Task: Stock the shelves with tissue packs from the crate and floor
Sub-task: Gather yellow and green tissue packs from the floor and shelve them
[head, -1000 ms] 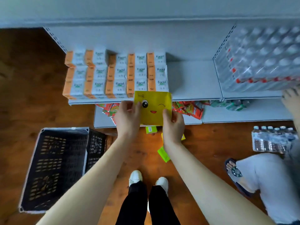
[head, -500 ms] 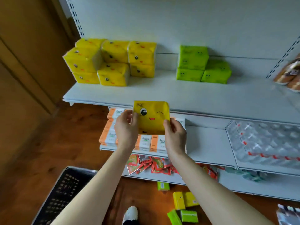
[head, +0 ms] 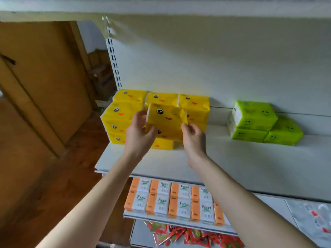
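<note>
In the middle of the frame, a yellow tissue pack [head: 166, 122] with a winking face is held up between two hands. The left hand [head: 138, 133] has its fingers and thumb curled round the pack's left end. The right hand [head: 194, 138] pinches its lower right corner. The pack's long side runs left to right, with the face toward the camera. Right behind it sits the pile of yellow packs [head: 123, 119] on the white shelf [head: 232, 163]. One low yellow pack [head: 162, 144] shows just under it, so I think it goes down on top of that one. The green packs [head: 254, 120] sit well apart, at the right.
</note>
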A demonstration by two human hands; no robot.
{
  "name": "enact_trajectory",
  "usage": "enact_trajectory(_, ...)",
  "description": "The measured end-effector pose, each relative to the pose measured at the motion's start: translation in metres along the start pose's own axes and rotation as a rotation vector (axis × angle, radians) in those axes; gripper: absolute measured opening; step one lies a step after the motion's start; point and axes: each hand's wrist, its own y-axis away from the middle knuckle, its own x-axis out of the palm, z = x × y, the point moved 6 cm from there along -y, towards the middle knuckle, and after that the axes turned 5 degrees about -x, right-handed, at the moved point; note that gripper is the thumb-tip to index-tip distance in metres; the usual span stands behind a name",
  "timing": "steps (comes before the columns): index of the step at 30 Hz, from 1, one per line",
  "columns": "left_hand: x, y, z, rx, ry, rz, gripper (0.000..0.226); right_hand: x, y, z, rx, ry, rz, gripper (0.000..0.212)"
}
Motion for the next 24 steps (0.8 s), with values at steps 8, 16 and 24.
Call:
enact_trajectory(8,-0.008,-0.009,0.034,0.236,-0.366,-0.147,0.037,0.03,-0.009,-0.028,-0.032,0.032,0.132,0.013)
enact_trajectory(16,-0.001,-0.007,0.084,-0.079,-0.209,-0.119,0.021,0.032,-0.006,-0.048,-0.012,0.141,0.173,0.044)
enact_trajectory(24,0.001,-0.018,0.086,-0.122,-0.193,-0.13,0.024,0.042,-0.012,-0.047,-0.032,0.19,0.139,0.029)
